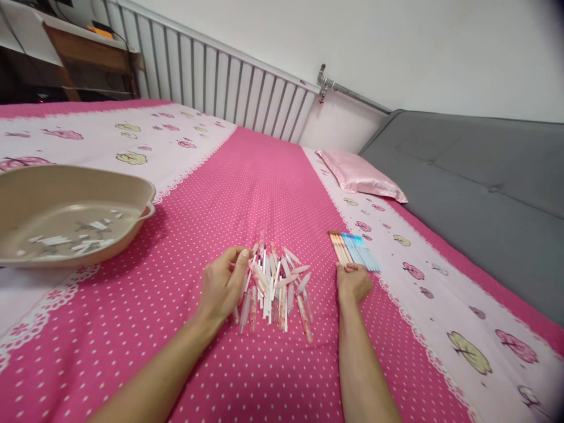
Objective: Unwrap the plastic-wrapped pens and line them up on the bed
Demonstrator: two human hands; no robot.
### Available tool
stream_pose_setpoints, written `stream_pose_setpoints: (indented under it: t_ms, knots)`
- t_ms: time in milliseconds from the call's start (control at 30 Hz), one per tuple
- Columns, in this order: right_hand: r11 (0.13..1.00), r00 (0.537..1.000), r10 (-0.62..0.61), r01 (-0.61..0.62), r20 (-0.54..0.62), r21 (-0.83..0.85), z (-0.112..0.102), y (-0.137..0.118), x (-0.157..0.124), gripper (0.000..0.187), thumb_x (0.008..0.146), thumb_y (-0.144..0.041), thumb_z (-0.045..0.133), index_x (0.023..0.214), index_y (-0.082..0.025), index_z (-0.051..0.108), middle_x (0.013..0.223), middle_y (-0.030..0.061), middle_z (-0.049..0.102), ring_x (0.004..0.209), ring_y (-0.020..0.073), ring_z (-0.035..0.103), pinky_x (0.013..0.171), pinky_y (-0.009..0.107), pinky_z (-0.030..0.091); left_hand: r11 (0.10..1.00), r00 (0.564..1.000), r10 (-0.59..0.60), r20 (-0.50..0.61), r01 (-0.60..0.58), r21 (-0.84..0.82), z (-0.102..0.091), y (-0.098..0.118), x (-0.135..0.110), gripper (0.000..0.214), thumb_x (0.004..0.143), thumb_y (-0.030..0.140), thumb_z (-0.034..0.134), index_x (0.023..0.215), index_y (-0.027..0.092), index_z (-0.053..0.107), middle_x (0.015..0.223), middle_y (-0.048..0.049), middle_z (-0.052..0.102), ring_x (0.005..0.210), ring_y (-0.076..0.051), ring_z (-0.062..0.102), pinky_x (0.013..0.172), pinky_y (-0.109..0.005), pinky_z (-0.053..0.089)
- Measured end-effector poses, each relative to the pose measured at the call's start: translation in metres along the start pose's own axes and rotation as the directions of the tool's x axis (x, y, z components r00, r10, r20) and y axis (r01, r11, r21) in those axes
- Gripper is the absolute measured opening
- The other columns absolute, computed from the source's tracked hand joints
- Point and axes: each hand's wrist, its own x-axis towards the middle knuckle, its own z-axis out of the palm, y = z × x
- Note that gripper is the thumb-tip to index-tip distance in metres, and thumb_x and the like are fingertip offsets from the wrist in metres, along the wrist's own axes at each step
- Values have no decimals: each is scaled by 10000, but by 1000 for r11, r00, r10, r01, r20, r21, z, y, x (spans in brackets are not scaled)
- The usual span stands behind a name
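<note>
A loose pile of pen parts [282, 282], with clear and pink barrels, pale caps and thin white refills, lies on the pink dotted bedspread. My left hand [222, 282] is at the left edge of this pile, its fingers bent and thumb close to them; what they pinch is hidden. To the right, a neat row of finished-looking pens [352, 249] lies side by side, orange ones at left and blue ones at right. The curled fingers of my right hand [353, 283] close on the lower end of an orange pen there, covering part of it.
At the left stands a beige plastic basin [145, 197] with small white pieces inside. A pink pillow [359, 176] lies by the grey padded headboard [467, 194]. Behind the bed are a white radiator [211, 70] and a wooden desk [88, 50].
</note>
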Motion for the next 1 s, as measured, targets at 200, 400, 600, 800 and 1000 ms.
stream_pose_setpoints:
  t_ms: [200,400,600,800,1000]
  knots:
    - [998,997,19,-14,-73,59,-5,-1,-7,300,683,-313,621,924,-136,609,925,139,669,873,253,587,746,308,403,979,997,76,-21,-70,192,-1,-6,3,407,892,462,349,935,169,629,848,-45,684,720,-170,624,675,-270,449]
    - [987,998,48,-40,-44,156,-18,14,-36,236,684,-256,568,889,-141,587,830,109,661,757,230,593,707,304,407,917,987,124,-105,-74,392,-1,-21,-2,343,881,389,373,959,171,626,876,-69,686,792,-204,625,727,-297,427]
    - [977,998,-55,49,24,208,-50,45,-82,221,688,-235,517,881,-137,563,782,91,635,691,207,587,688,299,430,897,976,112,-188,-18,442,-34,-19,-51,345,882,367,350,963,159,612,893,-92,679,826,-221,624,732,-318,447]
    - [952,949,-280,256,143,167,-93,70,-133,325,777,-343,452,982,-124,579,977,145,611,893,244,559,804,339,424,906,977,157,-141,-86,415,-101,-13,-162,321,854,423,406,940,189,608,893,-61,682,820,-197,632,729,-312,498]
    - [897,857,-436,440,274,50,-131,87,-178,519,855,-401,363,1202,-51,526,1224,180,538,1144,302,439,979,402,309,969,992,52,111,-77,234,-143,-23,-324,200,822,388,545,961,265,617,988,-54,642,939,-214,604,793,-371,512]
